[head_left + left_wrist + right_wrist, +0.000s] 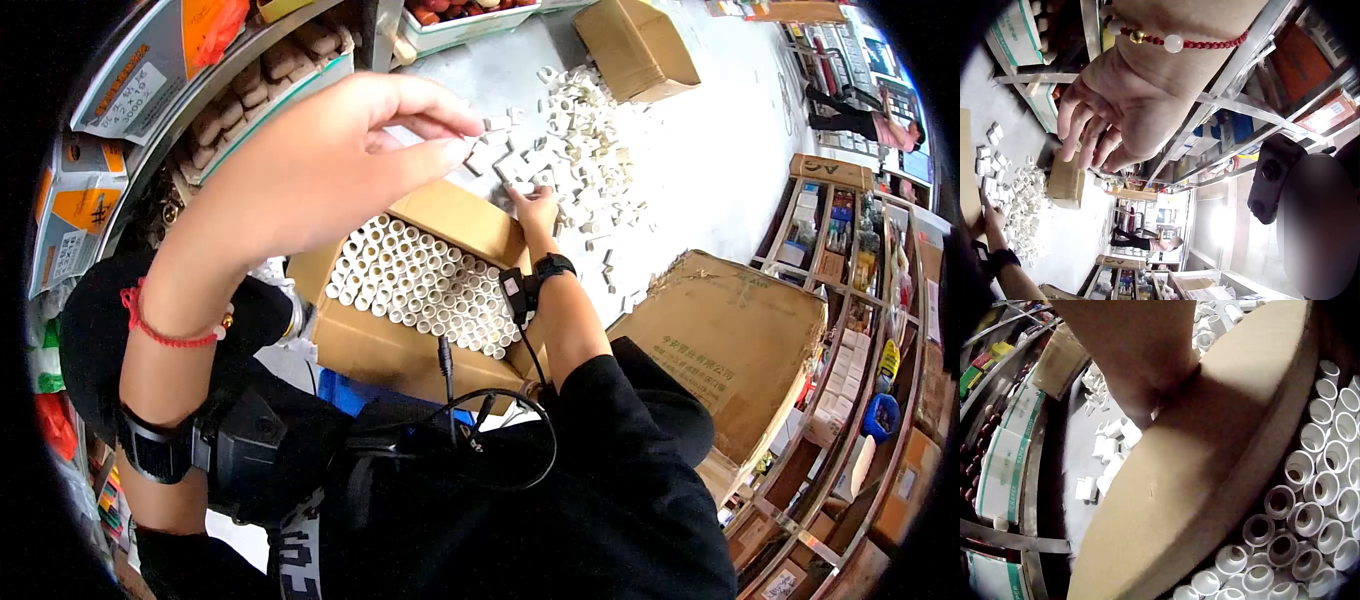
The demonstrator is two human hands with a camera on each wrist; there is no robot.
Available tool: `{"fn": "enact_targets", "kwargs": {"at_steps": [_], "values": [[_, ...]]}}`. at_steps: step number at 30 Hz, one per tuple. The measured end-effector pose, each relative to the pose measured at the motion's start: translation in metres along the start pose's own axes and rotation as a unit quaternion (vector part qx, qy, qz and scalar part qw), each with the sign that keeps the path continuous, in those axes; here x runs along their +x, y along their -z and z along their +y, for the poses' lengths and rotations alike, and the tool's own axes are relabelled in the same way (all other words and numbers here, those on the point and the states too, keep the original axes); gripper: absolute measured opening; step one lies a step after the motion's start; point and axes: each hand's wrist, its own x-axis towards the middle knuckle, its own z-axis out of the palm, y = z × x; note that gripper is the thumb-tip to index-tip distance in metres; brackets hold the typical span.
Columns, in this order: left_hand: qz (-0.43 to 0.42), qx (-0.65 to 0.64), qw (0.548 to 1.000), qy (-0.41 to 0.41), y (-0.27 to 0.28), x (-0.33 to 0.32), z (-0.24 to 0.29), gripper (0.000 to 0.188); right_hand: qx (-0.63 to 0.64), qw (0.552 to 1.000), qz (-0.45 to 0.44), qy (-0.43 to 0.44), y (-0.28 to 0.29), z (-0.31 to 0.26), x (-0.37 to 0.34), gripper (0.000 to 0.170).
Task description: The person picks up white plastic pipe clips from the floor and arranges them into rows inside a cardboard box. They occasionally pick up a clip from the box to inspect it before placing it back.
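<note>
My left hand (335,165) is raised over the cardboard box (375,360), its fingers loosely bent with nothing visible in them; the left wrist view shows its palm side. Beyond the box's far flap (1166,487), my right hand (537,208) reaches down to loose white plastic fittings (600,165) on the floor. Its fingertips are right at a few pieces near the pile's edge. In the right wrist view the flap hides those fingers, and I cannot tell whether they grip a piece. Inside the box, white round-mouthed fittings (1307,515) stand upright in close rows.
A smaller cardboard box (640,50) lies behind the pile. To the right is a large open carton (720,350), with stocked shelves (850,330) past it. Bins of brown pieces (265,95) line the left. Another person (860,118) is at the far right.
</note>
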Motion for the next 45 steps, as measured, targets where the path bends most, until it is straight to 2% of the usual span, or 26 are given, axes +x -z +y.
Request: {"fn": "enact_targets", "kwargs": {"at_steps": [1,3,5,6,7,9,11,13,15,17,18,21,22,25,28,31,32,34,35,36,37,39,41,43,45], "values": [[0.001,0.0,1.0,0.001,0.0,0.0,0.001,0.028,0.018,1.0,0.013,0.022,-0.002,0.002,0.001,0.053],[0.001,0.0,1.0,0.009,0.001,-0.001,0.002,0.028,-0.048,0.991,0.068,0.104,0.0,-0.008,-0.005,0.047],[0.005,-0.018,0.999,-0.025,0.001,-0.002,-0.001,0.028,-0.034,0.957,0.144,0.249,0.011,-0.029,-0.024,0.04],[0.007,-0.027,0.999,-0.039,0.001,-0.002,-0.002,0.028,0.001,0.94,0.134,0.315,0.015,-0.043,-0.036,0.036],[0.006,0.002,0.998,-0.066,0.003,-0.002,-0.004,0.028,0.038,0.924,0.107,0.365,0.023,-0.061,-0.056,0.032],[0.002,0.063,0.992,-0.111,0.006,-0.001,-0.007,0.027,0.083,0.896,-0.037,0.434,0.024,-0.079,-0.09,0.028],[-0.002,-0.035,0.994,-0.101,0.006,-0.005,-0.007,0.027,0.108,0.853,-0.205,0.467,0.007,-0.077,-0.124,0.025],[-0.023,0.016,0.999,-0.043,0.012,-0.003,0.004,0.032,0.058,0.78,-0.23,0.579,-0.004,-0.08,-0.16,0.022],[-0.017,0.041,0.999,-0.026,0.016,-0.007,0.006,0.034,0.01,0.771,-0.337,0.54,-0.027,-0.07,-0.187,0.018],[0.003,0.041,0.999,-0.033,0.019,-0.009,0.001,0.034,-0.042,0.752,-0.343,0.561,-0.046,-0.067,-0.202,0.015],[0.01,0.036,0.999,-0.037,0.019,-0.01,-0.001,0.034,-0.084,0.756,-0.352,0.546,-0.05,-0.067,-0.209,0.021],[-0.023,-0.016,0.998,-0.061,0.033,-0.027,0.005,0.032,-0.052,0.767,-0.319,0.554,-0.06,-0.07,-0.225,0.028],[-0.007,-0.002,0.999,-0.049,0.03,-0.025,0.004,0.032,-0.105,0.768,-0.327,0.541,-0.061,-0.071,-0.228,0.032],[0.012,0.015,0.996,-0.084,0.031,-0.033,0.003,0.032,-0.112,0.768,-0.299,0.556,-0.068,-0.068,-0.23,0.033],[0.018,0.029,0.997,-0.069,0.029,-0.026,-0.005,0.032,-0.099,0.757,-0.28,0.581,-0.063,-0.071,-0.228,0.032],[0.024,0.035,0.996,-0.073,0.029,-0.037,0.008,0.033,-0.058,0.705,-0.255,0.659,-0.047,-0.075,-0.208,0.027],[0.024,0.023,0.996,-0.081,0.029,-0.036,0.007,0.032,-0.032,0.731,-0.227,0.643,-0.039,-0.08,-0.198,0.028],[0.021,-0.012,0.995,-0.096,0.025,-0.024,-0.007,0.029,-0.036,0.79,-0.074,0.607,-0.025,-0.08,-0.163,0.032],[0.018,-0.036,0.994,-0.1,0.022,-0.017,-0.014,0.027,-0.024,0.846,-0.069,0.529,-0.025,-0.072,-0.138,0.032],[0.017,-0.047,0.994,-0.096,0.022,-0.016,-0.014,0.027,-0.048,0.861,0.018,0.506,-0.024,-0.062,-0.109,0.029],[0.021,-0.039,0.994,-0.099,0.022,-0.016,-0.014,0.027,-0.021,0.876,0.091,0.474,-0.01,-0.062,-0.09,0.029],[0.028,-0.021,0.994,-0.107,0.02,-0.017,-0.012,0.026,-0.035,0.92,0.153,0.36,-0.006,-0.031,-0.048,0.032],[0.022,-0.012,0.994,-0.106,0.019,-0.012,-0.011,0.026,-0.073,0.976,0.086,0.187,0.0,0.012,-0.015,0.049],[0.015,-0.01,0.996,-0.088,0.02,-0.011,-0.008,0.027,-0.13,0.984,0.036,0.114,0.007,0.02,-0.005,0.057],[0.022,-0.004,0.996,-0.081,0.017,-0.009,-0.007,0.026,-0.14,0.98,0.035,0.133,0.012,0.023,0.001,0.055]]}}
